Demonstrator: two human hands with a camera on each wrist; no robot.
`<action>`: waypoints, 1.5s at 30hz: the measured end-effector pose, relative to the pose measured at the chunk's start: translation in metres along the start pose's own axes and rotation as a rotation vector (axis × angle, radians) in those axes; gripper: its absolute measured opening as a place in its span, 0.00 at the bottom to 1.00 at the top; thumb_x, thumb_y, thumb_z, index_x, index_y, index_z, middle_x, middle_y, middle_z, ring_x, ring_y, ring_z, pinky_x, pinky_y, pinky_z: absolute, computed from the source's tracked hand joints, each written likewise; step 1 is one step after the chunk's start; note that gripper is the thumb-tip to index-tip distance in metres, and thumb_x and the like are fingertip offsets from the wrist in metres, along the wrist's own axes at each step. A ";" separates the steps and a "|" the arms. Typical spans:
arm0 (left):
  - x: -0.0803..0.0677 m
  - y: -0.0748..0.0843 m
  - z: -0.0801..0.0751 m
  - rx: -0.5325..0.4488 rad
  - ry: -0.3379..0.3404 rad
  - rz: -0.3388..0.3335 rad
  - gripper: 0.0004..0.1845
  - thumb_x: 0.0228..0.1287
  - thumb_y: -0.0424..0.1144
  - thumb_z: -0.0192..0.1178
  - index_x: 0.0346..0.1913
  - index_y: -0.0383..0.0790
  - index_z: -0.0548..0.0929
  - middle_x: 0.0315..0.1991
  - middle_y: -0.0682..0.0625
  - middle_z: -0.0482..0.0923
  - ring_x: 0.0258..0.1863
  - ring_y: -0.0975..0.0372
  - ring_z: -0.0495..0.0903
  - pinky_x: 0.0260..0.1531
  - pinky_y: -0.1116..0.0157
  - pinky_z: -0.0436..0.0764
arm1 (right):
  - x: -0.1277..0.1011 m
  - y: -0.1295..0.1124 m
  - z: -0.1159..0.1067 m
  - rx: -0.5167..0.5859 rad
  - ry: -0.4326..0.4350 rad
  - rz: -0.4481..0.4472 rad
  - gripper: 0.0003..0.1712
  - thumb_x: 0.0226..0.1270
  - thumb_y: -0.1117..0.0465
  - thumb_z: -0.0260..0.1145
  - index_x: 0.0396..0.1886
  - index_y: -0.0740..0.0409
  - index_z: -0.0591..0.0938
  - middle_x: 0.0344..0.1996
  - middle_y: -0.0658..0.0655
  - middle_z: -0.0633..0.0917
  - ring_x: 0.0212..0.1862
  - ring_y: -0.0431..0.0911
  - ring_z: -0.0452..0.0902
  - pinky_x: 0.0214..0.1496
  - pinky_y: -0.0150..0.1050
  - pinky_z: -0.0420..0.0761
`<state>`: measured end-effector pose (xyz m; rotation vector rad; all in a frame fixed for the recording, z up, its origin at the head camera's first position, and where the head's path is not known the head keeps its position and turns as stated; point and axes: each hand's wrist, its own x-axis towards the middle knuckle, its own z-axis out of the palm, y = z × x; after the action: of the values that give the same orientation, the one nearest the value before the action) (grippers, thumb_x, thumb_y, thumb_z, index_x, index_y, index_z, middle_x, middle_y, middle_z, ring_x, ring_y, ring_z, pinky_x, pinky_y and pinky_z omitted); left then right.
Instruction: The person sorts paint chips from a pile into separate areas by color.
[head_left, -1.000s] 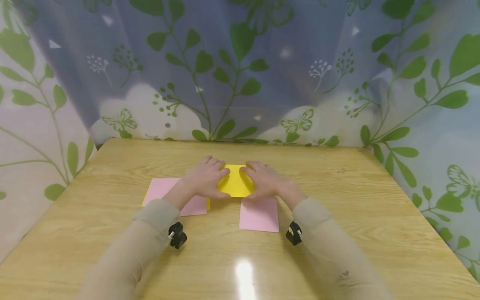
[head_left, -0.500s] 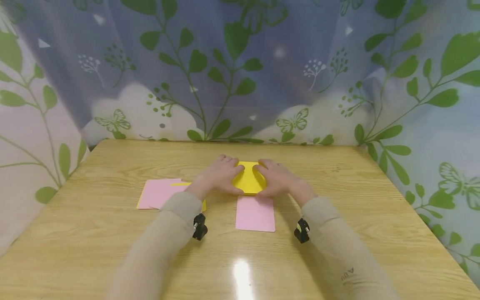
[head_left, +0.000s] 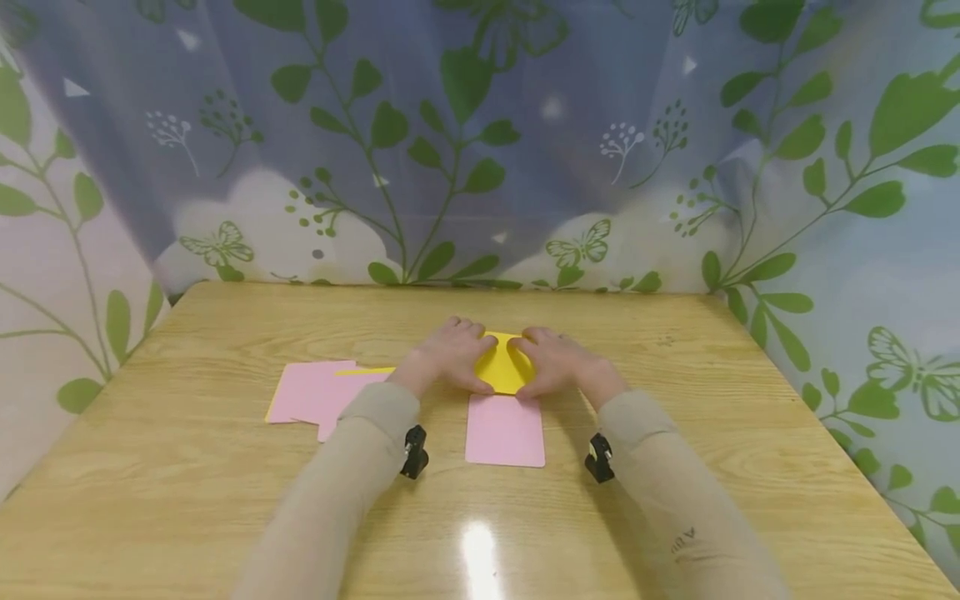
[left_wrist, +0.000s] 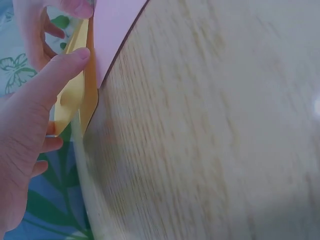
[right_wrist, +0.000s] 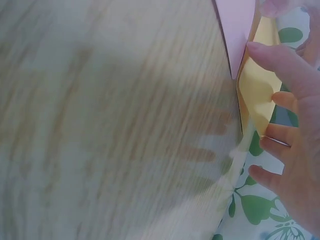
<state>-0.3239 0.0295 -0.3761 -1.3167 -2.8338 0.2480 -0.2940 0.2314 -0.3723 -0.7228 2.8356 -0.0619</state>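
A thin, plain yellow card [head_left: 504, 368] — gripped at its left and right sides by the left hand [head_left: 454, 354] and right hand [head_left: 561, 360] — stands tilted over the worktop's [head_left: 637, 342] far half, a darker yellow layer showing against it in both wrist views.

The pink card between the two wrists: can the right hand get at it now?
Probably yes: the pink card lies mostly uncovered nearby, though the right hand holds the yellow card.
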 end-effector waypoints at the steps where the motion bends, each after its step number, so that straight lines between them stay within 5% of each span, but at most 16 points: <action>1: 0.000 0.000 0.001 0.000 -0.005 -0.005 0.41 0.49 0.69 0.56 0.61 0.44 0.70 0.54 0.45 0.70 0.56 0.52 0.67 0.59 0.54 0.61 | 0.001 0.000 0.000 0.000 -0.002 0.000 0.48 0.53 0.40 0.65 0.69 0.56 0.60 0.67 0.66 0.58 0.68 0.60 0.51 0.63 0.62 0.56; 23: -0.006 -0.001 0.007 -0.148 -0.105 -0.074 0.41 0.58 0.67 0.50 0.68 0.44 0.64 0.65 0.42 0.63 0.65 0.49 0.59 0.65 0.51 0.53 | 0.012 0.005 0.005 0.007 -0.067 0.012 0.41 0.55 0.41 0.62 0.66 0.55 0.66 0.65 0.65 0.63 0.65 0.59 0.58 0.63 0.55 0.61; 30: -0.007 -0.001 0.010 -0.109 -0.098 -0.067 0.40 0.59 0.67 0.48 0.67 0.44 0.65 0.64 0.44 0.64 0.64 0.51 0.60 0.64 0.52 0.55 | 0.013 0.005 0.006 0.009 -0.046 -0.010 0.41 0.55 0.41 0.61 0.66 0.55 0.66 0.65 0.65 0.63 0.65 0.59 0.58 0.64 0.55 0.61; 39: -0.023 -0.012 0.012 -0.069 -0.029 -0.055 0.39 0.61 0.64 0.48 0.66 0.39 0.65 0.62 0.43 0.67 0.62 0.50 0.63 0.62 0.50 0.58 | 0.019 -0.014 -0.001 -0.040 0.095 -0.108 0.40 0.58 0.42 0.60 0.64 0.63 0.67 0.62 0.64 0.68 0.63 0.58 0.62 0.62 0.53 0.63; 45: -0.047 -0.027 0.007 -0.092 -0.006 -0.081 0.36 0.62 0.61 0.50 0.65 0.38 0.66 0.61 0.42 0.68 0.62 0.49 0.63 0.62 0.48 0.58 | 0.025 -0.033 -0.005 -0.048 0.093 -0.106 0.41 0.58 0.40 0.59 0.66 0.59 0.66 0.64 0.61 0.67 0.65 0.56 0.60 0.64 0.52 0.61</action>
<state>-0.3141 -0.0243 -0.3763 -1.2132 -2.9289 0.1221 -0.3018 0.1905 -0.3690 -0.9031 2.8930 -0.0456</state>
